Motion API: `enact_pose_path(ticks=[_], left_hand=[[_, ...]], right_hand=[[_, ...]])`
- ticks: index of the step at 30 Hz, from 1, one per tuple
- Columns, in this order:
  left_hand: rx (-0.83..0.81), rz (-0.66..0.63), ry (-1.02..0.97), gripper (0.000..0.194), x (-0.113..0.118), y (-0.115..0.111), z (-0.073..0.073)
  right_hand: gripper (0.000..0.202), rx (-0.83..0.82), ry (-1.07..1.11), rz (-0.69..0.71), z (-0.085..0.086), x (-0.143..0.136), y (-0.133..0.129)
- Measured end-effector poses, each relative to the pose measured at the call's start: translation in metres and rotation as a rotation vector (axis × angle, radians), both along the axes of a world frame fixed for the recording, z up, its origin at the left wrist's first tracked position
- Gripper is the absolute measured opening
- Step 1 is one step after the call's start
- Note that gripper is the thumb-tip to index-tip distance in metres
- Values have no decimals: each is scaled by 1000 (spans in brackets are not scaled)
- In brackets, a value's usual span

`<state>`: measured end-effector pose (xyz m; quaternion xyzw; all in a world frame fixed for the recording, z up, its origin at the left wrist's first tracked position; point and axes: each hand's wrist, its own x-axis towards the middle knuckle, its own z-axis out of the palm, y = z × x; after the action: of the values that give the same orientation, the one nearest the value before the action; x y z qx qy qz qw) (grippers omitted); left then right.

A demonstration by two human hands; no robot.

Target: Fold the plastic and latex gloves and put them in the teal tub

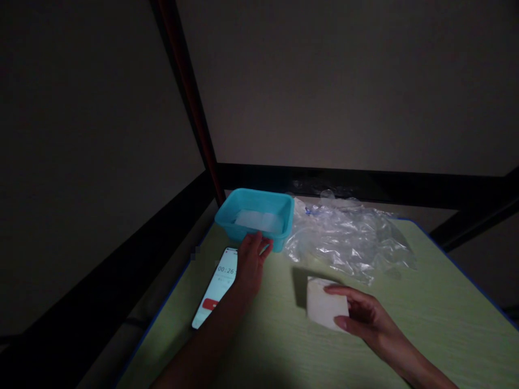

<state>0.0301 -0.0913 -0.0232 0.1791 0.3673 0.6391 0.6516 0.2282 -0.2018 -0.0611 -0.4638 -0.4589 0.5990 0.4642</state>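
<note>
My right hand [367, 313] grips a white square pad [326, 303] by its right side, thumb below and fingers above, tilted over the table. Whether the pad is a single piece or a stack of sheets is unclear. My left hand [253, 254] is at the near rim of a turquoise plastic basket [231, 219], fingers bent and thumb apart from them. Nothing shows between those fingers. Flat white pieces [257, 220] lie inside the basket, partly hidden by its near wall.
A phone [217, 283] with a running timer lies under my left forearm. Crumpled clear plastic bags [344, 232] spread over the back right of the green table [284, 335], beside the basket. A wall and dark beams stand close behind; the light is dim.
</note>
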Motion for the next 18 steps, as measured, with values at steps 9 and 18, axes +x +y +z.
enact_pose_path(ticks=[9, 18], left_hand=[[80, -46, 34, 36, -5, -20, 13], [37, -113, 162, 33, -16, -77, 21]], right_hand=[[36, -31, 40, -180, 23, 10, -3], [39, -108, -17, -415, 62, 37, -11]])
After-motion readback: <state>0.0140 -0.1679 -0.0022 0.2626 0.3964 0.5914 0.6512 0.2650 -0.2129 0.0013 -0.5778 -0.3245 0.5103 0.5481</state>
